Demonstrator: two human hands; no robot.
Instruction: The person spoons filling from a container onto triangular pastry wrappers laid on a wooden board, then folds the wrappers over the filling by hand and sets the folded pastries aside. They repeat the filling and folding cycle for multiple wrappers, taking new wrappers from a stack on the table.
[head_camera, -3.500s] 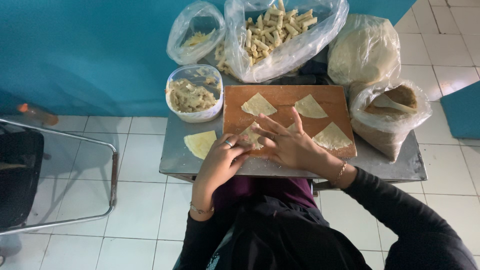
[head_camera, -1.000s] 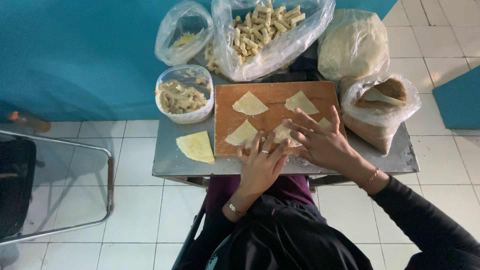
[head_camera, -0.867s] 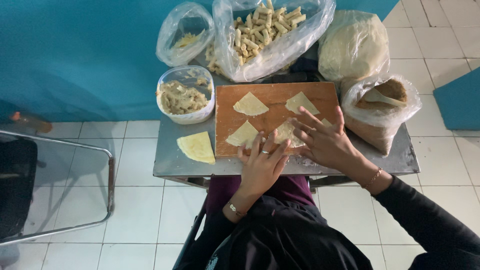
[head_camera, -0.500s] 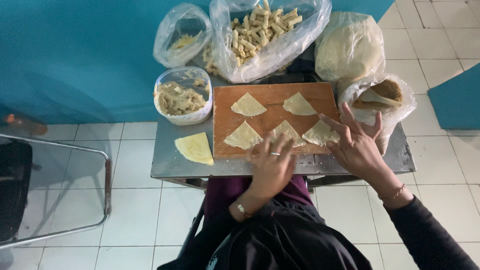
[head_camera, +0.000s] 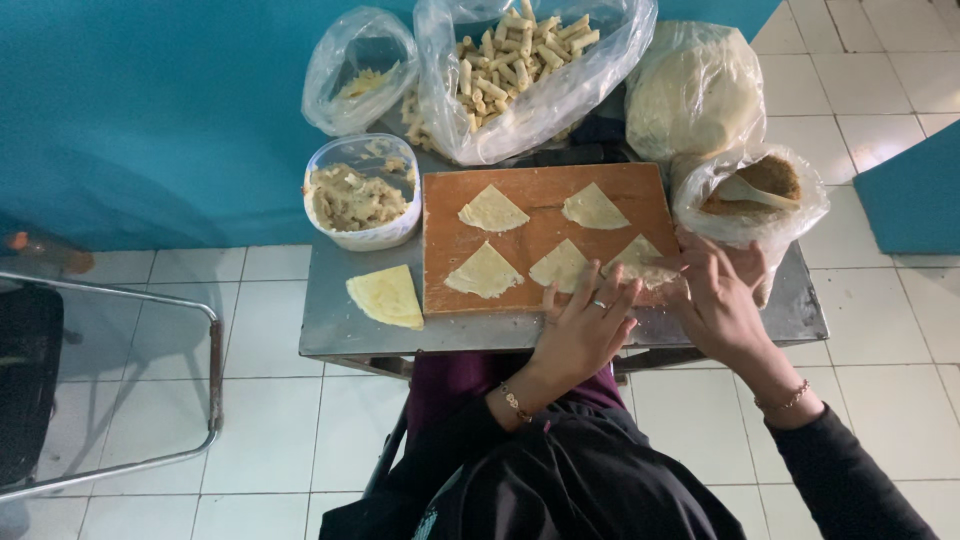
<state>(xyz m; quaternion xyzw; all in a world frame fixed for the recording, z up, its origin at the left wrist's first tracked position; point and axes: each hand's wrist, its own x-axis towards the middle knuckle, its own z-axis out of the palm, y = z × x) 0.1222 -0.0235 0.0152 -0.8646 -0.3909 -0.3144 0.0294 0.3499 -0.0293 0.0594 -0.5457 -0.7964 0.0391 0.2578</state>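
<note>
A wooden cutting board (head_camera: 540, 230) lies on a small metal table (head_camera: 340, 320) and carries several pale triangular dough wrappers (head_camera: 492, 210). My left hand (head_camera: 585, 325) rests flat with spread fingers on the board's near edge, fingertips by a wrapper (head_camera: 558, 265). My right hand (head_camera: 715, 300) is at the board's right edge, its fingers touching the rightmost wrapper (head_camera: 637, 258). Whether it grips that wrapper is unclear. One more folded wrapper (head_camera: 387, 296) lies on the table left of the board.
A round plastic tub of filling (head_camera: 360, 192) stands left of the board. Behind are a large bag of rolled pieces (head_camera: 520, 65), a smaller bag (head_camera: 360, 70) and a bag of dough (head_camera: 695, 90). A bag with brown powder and a spoon (head_camera: 750, 190) is right. A metal chair frame (head_camera: 150, 380) stands left.
Both hands moved from the board's middle toward its right and near edge. A fourth wrapper now lies spread on the board's right side.
</note>
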